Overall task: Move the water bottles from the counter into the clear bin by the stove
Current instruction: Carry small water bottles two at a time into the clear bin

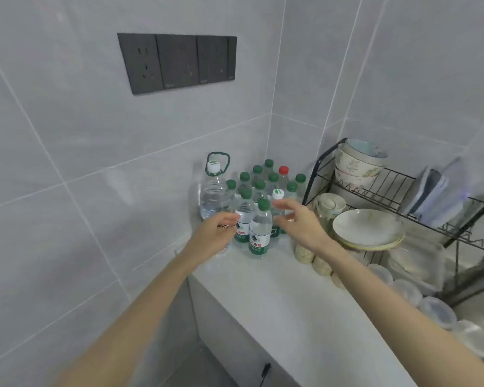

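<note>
Tile wall (67,135), pale grey with white grout, fills the left and far sides and meets in a corner at the far end of a light counter (291,317).

Two bare forearms reach over the counter toward that corner. The left hand (215,234) lies against the near left of the bottle group, its fingertips touching a bottle. Its fingers are partly bent and something clear shows beneath it, so I cannot tell whether it holds anything. The right hand (301,223) is spread wide, thumb up and fingers straight, just beside a white-capped bottle (277,194) and gripping nothing.

A black wire dish rack (389,185) stands on the right with stacked bowls (358,160) on its far end and plates (368,227) lower down. A dark socket panel (176,61) is set in the left wall.

The large water bottle (214,194) with a green carry loop stands at the far left of the group. The small water bottles (260,227) stand upright, packed together in the corner on the counter. Most have green caps, and one at the back has a red cap (283,170).

The nearest labels are white and green with a dark mountain mark and red Chinese characters, too blurred to read in full.
</note>
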